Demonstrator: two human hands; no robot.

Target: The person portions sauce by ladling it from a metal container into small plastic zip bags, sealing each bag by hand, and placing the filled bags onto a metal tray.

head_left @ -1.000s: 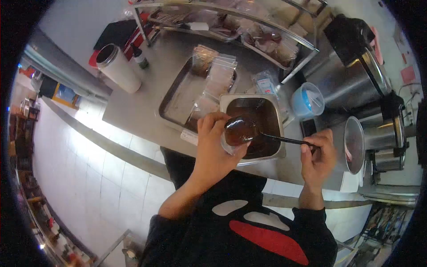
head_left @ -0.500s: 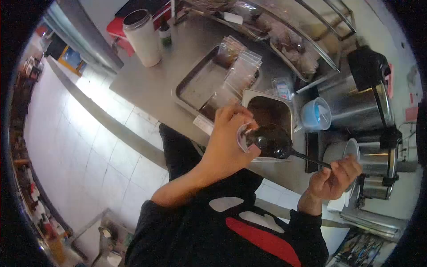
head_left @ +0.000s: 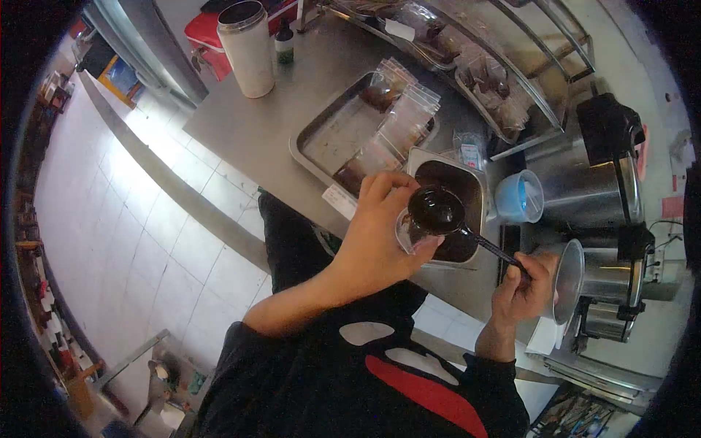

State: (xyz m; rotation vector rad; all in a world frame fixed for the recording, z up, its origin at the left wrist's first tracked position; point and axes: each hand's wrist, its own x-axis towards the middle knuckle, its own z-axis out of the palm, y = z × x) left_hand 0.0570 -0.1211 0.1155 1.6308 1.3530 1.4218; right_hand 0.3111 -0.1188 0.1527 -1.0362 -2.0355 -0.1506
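Observation:
My left hand [head_left: 380,230] is wrapped round a small clear bag or cup [head_left: 406,232]; its exact shape is partly hidden. The black ladle [head_left: 436,210] has its dark, shiny bowl right at that opening. Its handle runs down to the right into my right hand [head_left: 526,288], whose fingers are closed on it. Beneath and behind the ladle is a rectangular metal container [head_left: 478,219] with dark contents. Left of this container lies a metal tray [head_left: 299,150] bearing several filled clear bags [head_left: 401,117].
A white cylindrical container [head_left: 248,55] and a small dark bottle [head_left: 285,44] stand at the back left. On the right are a blue-and-white tub [head_left: 518,197], a metal bowl [head_left: 569,281] and large metal pots [head_left: 584,175]. A metal rack [head_left: 540,95] runs along the back.
The ladle's bowl has tipped more upright, showing its inside, and shifted up slightly. My right hand has moved left and a little down. The camera view has shifted slightly.

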